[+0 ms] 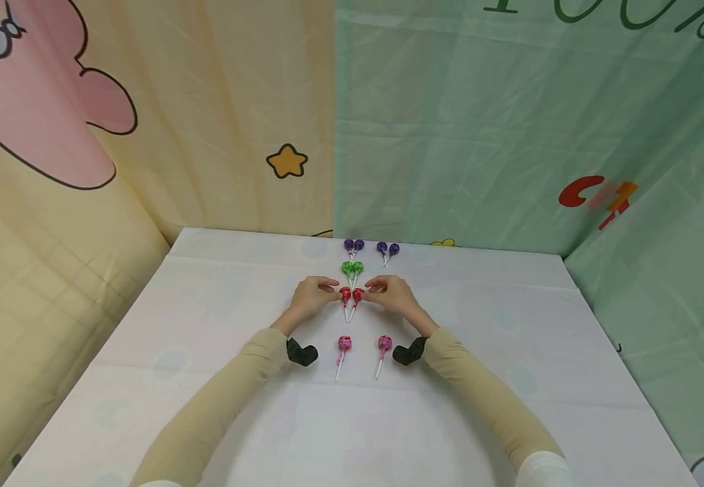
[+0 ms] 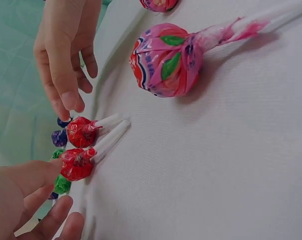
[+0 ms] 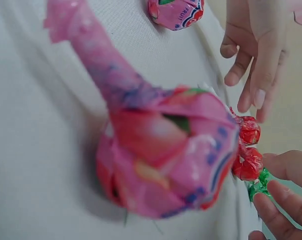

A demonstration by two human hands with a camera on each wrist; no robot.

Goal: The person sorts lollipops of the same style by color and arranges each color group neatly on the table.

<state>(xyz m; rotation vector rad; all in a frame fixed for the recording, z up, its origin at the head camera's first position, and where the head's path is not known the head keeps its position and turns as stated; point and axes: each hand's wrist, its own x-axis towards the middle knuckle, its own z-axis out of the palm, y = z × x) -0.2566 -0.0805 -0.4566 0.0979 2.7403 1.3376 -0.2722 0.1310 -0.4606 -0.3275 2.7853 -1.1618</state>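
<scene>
Two red lollipops lie side by side on the white table, sticks toward me and converging at the ends. My left hand is at the left one, a fingertip touching the side of its red head. On the other side my right hand has its fingertips at the right lollipop's head. Neither hand's fingers wrap round a candy. Just behind are two green lollipops, their heads together. Nearer me, between my wrists, lie two pink lollipops, one on the left and one on the right.
Purple lollipops lie in two pairs at the far edge, one pair behind the green ones and another to its right. A printed curtain hangs behind the table. Dark wrist pieces sit close to the pink lollipops.
</scene>
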